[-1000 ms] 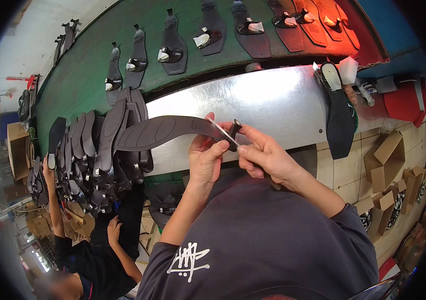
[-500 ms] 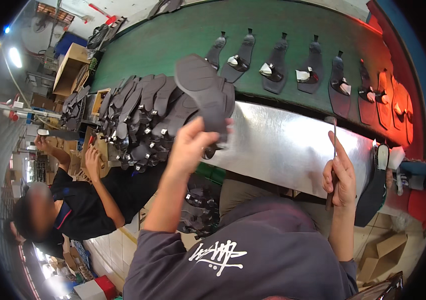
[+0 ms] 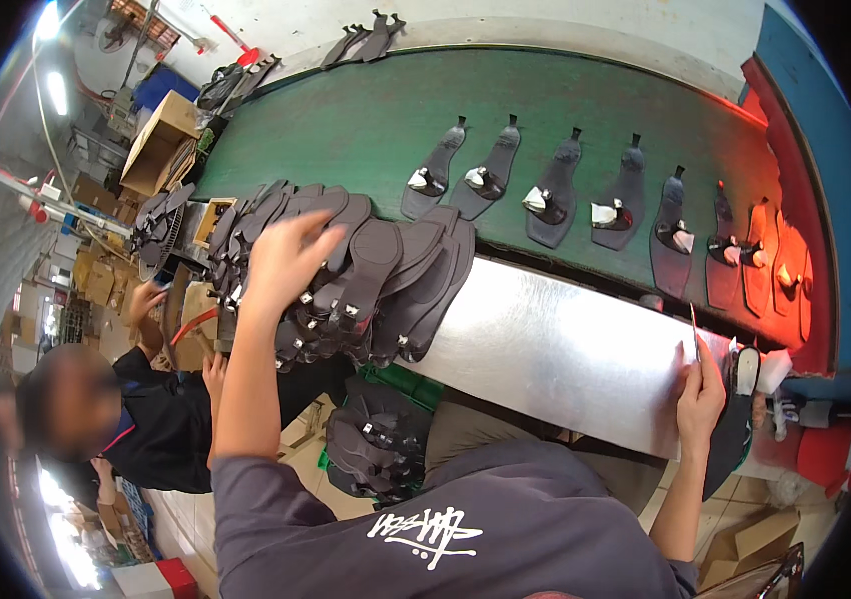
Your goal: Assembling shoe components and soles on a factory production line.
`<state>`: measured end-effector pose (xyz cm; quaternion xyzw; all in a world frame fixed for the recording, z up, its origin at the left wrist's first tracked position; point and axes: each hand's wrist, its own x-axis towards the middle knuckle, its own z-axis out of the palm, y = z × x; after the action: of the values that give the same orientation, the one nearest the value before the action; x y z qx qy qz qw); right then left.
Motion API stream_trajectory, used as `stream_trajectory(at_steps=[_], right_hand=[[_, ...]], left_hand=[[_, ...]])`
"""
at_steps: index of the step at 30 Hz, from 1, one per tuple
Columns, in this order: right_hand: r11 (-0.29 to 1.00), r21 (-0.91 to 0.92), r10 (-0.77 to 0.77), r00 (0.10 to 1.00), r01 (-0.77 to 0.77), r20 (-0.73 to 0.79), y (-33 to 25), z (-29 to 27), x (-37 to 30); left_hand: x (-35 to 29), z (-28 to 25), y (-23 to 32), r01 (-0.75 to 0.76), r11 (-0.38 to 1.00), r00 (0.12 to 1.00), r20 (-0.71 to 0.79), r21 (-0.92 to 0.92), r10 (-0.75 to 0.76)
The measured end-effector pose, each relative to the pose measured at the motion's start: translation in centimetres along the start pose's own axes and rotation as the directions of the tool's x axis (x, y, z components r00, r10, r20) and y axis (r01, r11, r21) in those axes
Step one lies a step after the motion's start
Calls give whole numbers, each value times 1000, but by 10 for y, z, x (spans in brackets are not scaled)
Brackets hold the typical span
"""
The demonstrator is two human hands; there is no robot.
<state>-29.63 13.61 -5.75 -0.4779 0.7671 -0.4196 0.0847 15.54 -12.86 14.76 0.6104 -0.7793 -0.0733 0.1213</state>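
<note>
My left hand (image 3: 290, 258) is over a heap of dark grey sandals (image 3: 423, 255), fingers spread, with nothing visible in it. The sandals overlap on the left of the metal work surface, with small shiny pieces among their straps. Close to the right end of the bare metal surface (image 3: 555, 344), my right hand (image 3: 702, 399) is closed around a slim tool (image 3: 693, 324) that points upward. The tool's lower part is hidden by the fingers, and its exact kind does not show.
Beyond the metal, a green conveyor belt (image 3: 325, 125) carries a row of flat sandals (image 3: 553, 190) into red light at the right. Below the table's left part stands a green crate (image 3: 400, 384) with more sandals. At the left, a co-worker (image 3: 161, 419) handles a red-edged tool.
My left hand has let go of the sandal it held up and moved left over the heap. My right hand still holds the slim tool, now lower. The view has shifted.
</note>
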Motion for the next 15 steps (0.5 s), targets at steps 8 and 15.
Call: stream_trajectory(at_steps=[8, 15], right_hand=[[888, -457, -71, 997, 56, -16, -3, -7, 4], [880, -472, -61, 998, 49, -11, -26, -14, 0]], left_hand=[[153, 175, -45, 258, 966, 924, 281, 35, -257], [162, 225, -20, 228, 970, 972, -74, 90, -221]])
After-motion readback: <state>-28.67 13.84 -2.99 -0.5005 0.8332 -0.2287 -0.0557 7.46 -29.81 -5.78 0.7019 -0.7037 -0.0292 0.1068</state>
